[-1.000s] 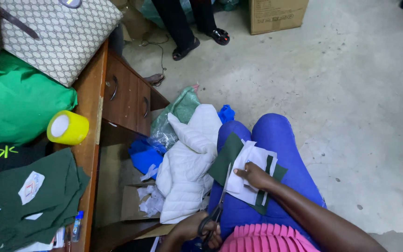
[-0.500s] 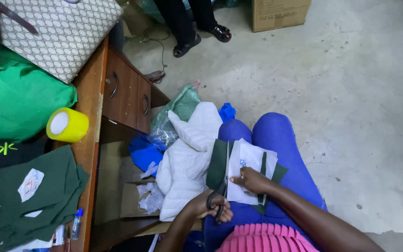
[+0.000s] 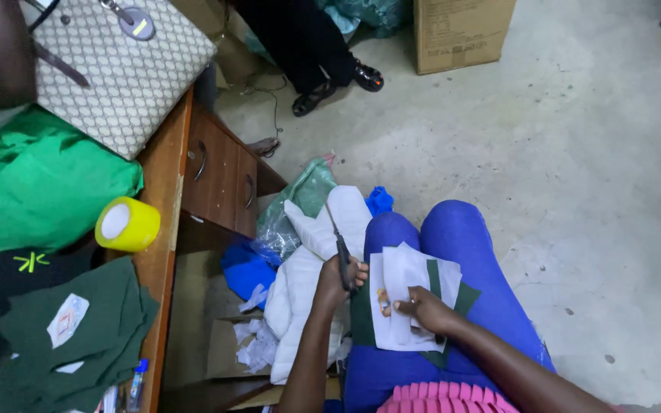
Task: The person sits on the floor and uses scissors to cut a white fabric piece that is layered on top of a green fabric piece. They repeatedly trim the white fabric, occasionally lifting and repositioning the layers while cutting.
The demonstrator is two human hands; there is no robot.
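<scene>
White paper (image 3: 411, 298) on lap, right hand (image 3: 422, 308) fingers pressing it flat, left hand (image 3: 336, 277) gripping scissors (image 3: 343, 256) at its left edge

Seen from above, seated. Bare forearms, both of them, no sleeves anywhere in view, no watch, no bracelet, no rings to make out. Left hand (image 3: 336, 277) and right hand (image 3: 422, 310) bare, no gloves. Bright royal-blue trousers (image 3: 453, 237) over both legs, smooth fabric, snug at the knees, slightly glossy under the light. Down at the bottom edge, a pink top (image 3: 445, 398), hem gathered into narrow vertical pleats, ribbed all along. Feet and shoulders out of frame.
</scene>
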